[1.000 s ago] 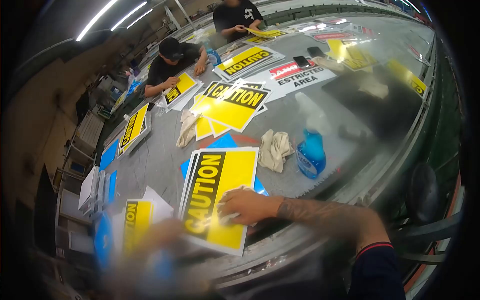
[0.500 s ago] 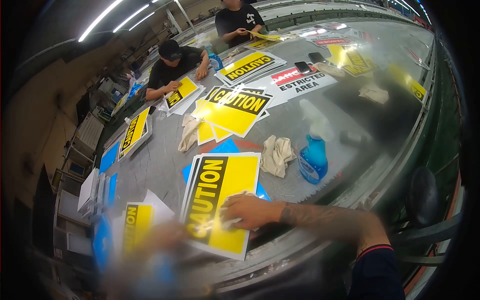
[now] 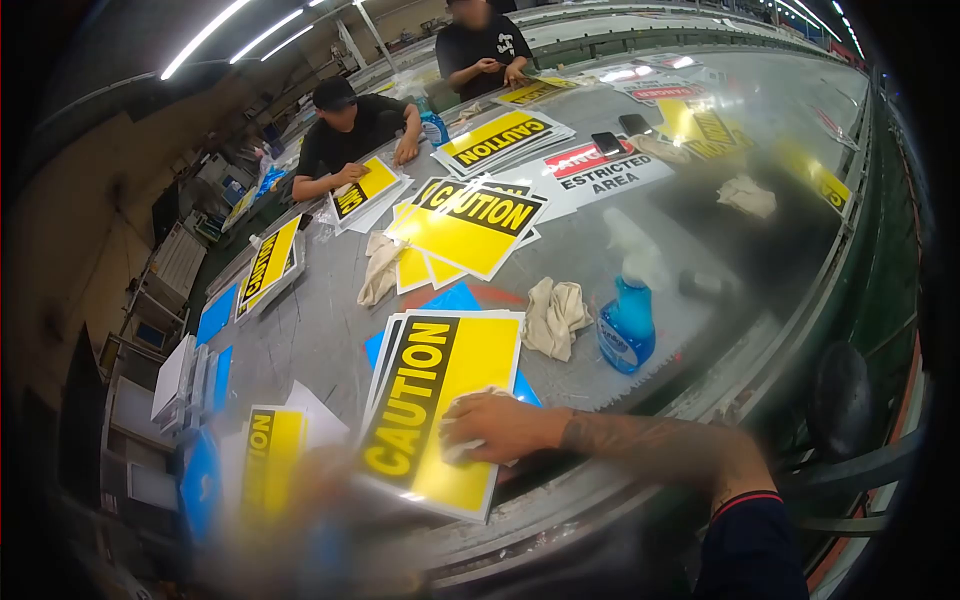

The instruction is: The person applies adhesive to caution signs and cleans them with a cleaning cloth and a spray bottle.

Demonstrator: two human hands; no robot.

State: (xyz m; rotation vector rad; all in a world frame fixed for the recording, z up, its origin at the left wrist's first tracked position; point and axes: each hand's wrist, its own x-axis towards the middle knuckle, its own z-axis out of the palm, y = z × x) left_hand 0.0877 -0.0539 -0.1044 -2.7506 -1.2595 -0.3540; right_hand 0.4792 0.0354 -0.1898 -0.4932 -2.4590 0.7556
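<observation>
A yellow and black CAUTION sign [image 3: 478, 365] lies on top of a stack near the table's front edge. My right hand [image 3: 505, 425] presses a pale cloth [image 3: 462, 447] against its yellow part, fingers closed round the cloth. At the lower left, my left hand [image 3: 325, 485] is a smear near the stack's left edge, its fingers impossible to make out. Beside it lies a smaller CAUTION sign [image 3: 272, 450] on white sheets. Blue sheeting [image 3: 455, 298] sticks out from under the stack. A crumpled cloth [image 3: 556, 318] and a blue spray bottle [image 3: 627, 328] are to the right.
Across the table, one person [image 3: 350, 135] has a hand on a CAUTION sign; another person [image 3: 482, 50] stands farther back. More CAUTION signs [image 3: 475, 225], a DANGER sign [image 3: 610, 172] and a phone [image 3: 607, 144] lie beyond. A metal rail [image 3: 790, 330] runs along the table's edge.
My right hand stays on the sign with the cloth, almost in the same place. My blurred left hand has shifted left and down, off the sign's edge. The far person's hands have moved.
</observation>
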